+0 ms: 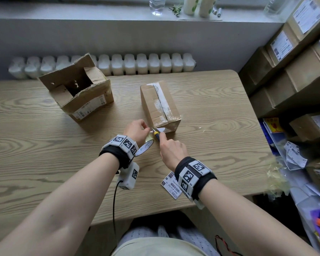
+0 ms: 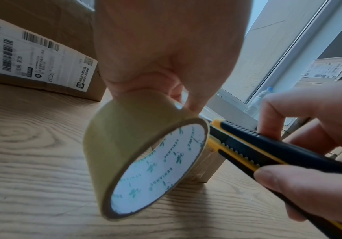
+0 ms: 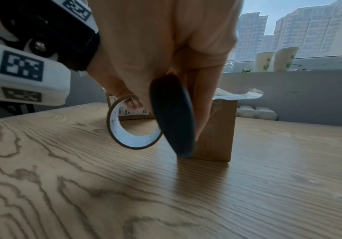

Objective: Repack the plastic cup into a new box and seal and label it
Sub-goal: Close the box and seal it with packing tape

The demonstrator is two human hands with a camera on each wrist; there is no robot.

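Note:
A closed brown box (image 1: 160, 104) stands mid-table with clear tape along its top seam. My left hand (image 1: 136, 129) grips a roll of tan tape (image 2: 145, 155) just in front of the box's near end, the roll (image 1: 145, 146) tilted above the table. My right hand (image 1: 171, 149) grips a yellow and black utility knife (image 2: 268, 150), its tip (image 1: 156, 133) at the tape strip stretched from roll to box. The right wrist view shows the knife's dark butt (image 3: 173, 116), the roll (image 3: 133, 122) and the box (image 3: 217, 129). The plastic cup is not visible.
A torn, open old box (image 1: 76, 93) with a shipping label stands at the back left. A loose label (image 1: 172, 184) lies by my right wrist. Stacked labelled boxes (image 1: 292, 58) fill shelves on the right. Tape scraps (image 1: 274, 179) cling to the table's right edge.

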